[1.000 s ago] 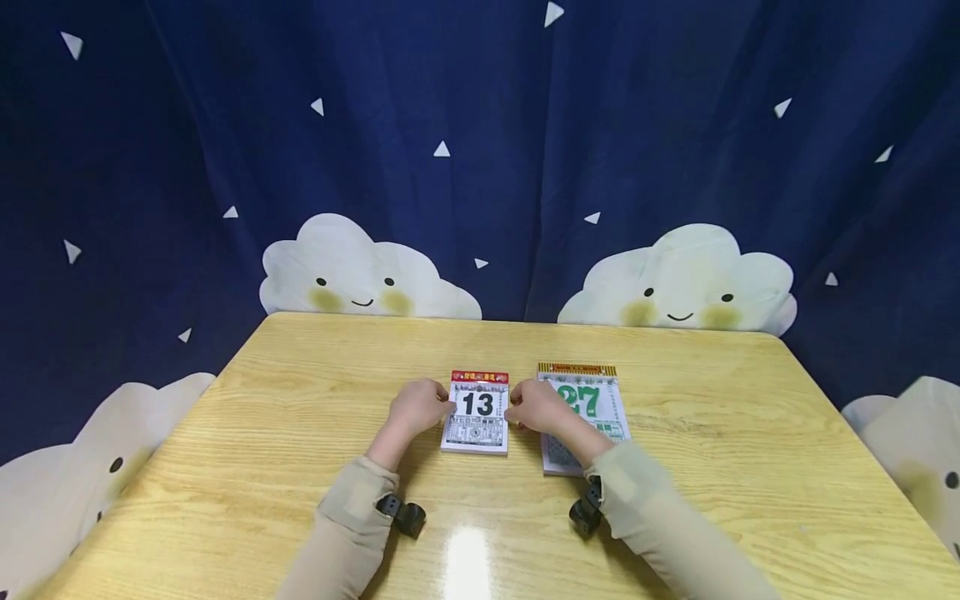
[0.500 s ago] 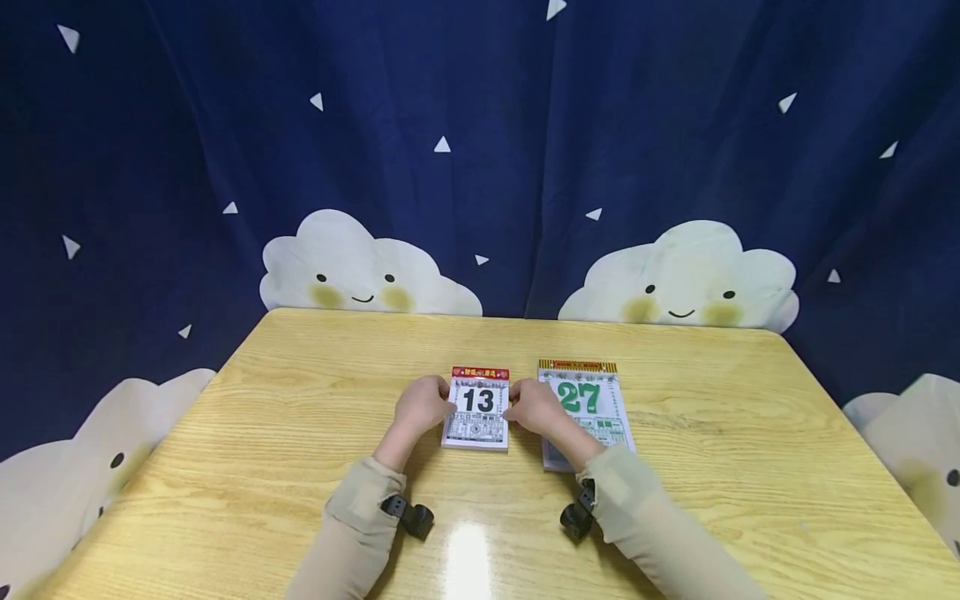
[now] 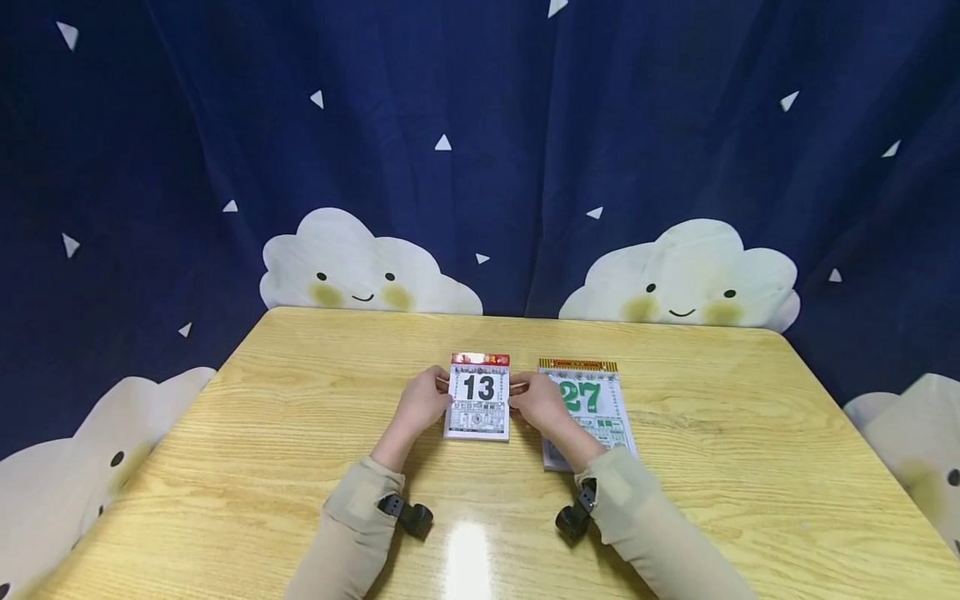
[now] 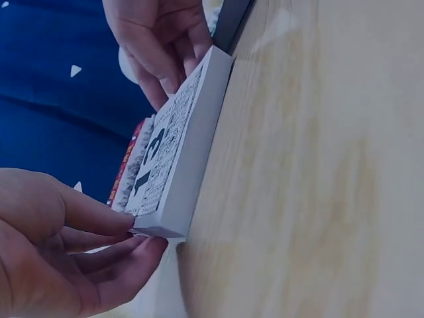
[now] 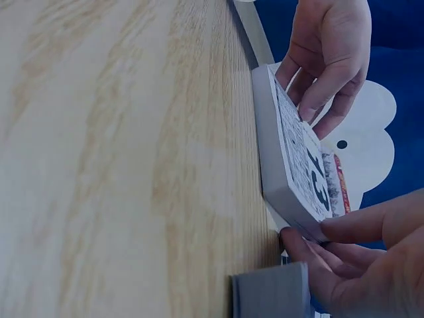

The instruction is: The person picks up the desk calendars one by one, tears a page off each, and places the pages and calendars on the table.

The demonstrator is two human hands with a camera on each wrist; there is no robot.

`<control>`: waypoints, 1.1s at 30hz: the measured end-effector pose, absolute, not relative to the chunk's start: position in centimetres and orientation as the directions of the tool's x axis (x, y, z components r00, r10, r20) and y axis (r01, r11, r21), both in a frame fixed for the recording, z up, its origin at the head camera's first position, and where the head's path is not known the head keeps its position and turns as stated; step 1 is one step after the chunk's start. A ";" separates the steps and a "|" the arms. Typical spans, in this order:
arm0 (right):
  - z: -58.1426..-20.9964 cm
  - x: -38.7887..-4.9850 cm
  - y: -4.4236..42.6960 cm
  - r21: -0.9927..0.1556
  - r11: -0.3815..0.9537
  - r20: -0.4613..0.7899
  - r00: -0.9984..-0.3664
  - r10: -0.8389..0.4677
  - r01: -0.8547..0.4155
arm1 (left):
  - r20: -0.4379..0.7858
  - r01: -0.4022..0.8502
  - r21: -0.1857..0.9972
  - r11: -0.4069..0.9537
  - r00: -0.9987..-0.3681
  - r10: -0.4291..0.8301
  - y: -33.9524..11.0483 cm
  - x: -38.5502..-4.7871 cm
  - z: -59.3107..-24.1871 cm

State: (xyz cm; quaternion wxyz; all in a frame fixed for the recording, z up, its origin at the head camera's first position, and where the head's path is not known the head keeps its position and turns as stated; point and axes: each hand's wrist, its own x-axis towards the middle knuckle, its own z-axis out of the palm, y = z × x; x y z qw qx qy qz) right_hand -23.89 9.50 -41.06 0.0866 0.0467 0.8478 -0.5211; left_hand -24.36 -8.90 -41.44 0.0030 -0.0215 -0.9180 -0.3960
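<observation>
The small calendar pad [image 3: 477,408], with a red top strip and a black 13, is held between both hands. At its left edge my left hand [image 3: 422,402] pinches it, thumb on the face and fingers beneath. My right hand [image 3: 542,403] grips the right edge the same way. In the left wrist view the pad [image 4: 189,152] slants, its top end raised off the wood, with the left hand [image 4: 73,245] at its near side. The right wrist view shows the right hand [image 5: 371,252] pinching the pad [image 5: 291,159].
A larger calendar with a green 27 [image 3: 592,425] lies just right of the small one, partly under my right forearm. The wooden table [image 3: 300,400] reaches back to a dark blue curtain [image 3: 495,150] with white clouds. Black cameras sit on both wrists.
The small calendar has risen slightly and shifted away from me, its top end now tilted up. Both hands have moved with it, fingers now further beneath its edges. The larger calendar stays put.
</observation>
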 end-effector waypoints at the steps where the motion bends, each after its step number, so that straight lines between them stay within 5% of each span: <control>1: -41.2 -24.0 9.4 -0.886 0.430 -0.196 -0.981 -0.005 0.175 | 0.030 0.044 0.736 0.676 -0.999 0.032 -8.9 -24.3 -41.4; 7: -41.4 -24.3 9.4 -0.918 0.359 -0.173 -0.985 0.020 0.168 | 0.048 0.032 0.807 0.590 -0.999 -0.012 -8.5 -24.3 -41.3; 21: -39.8 -24.9 11.1 -0.967 0.217 -0.129 -0.991 0.023 0.131 | -0.001 0.001 0.994 0.106 -1.000 0.015 -8.2 -24.8 -40.5; 33: -38.4 -24.9 13.7 -0.987 0.116 -0.123 -0.984 -0.129 0.108 | -0.006 -0.007 1.000 -0.006 -0.996 0.087 -8.1 -24.9 -40.2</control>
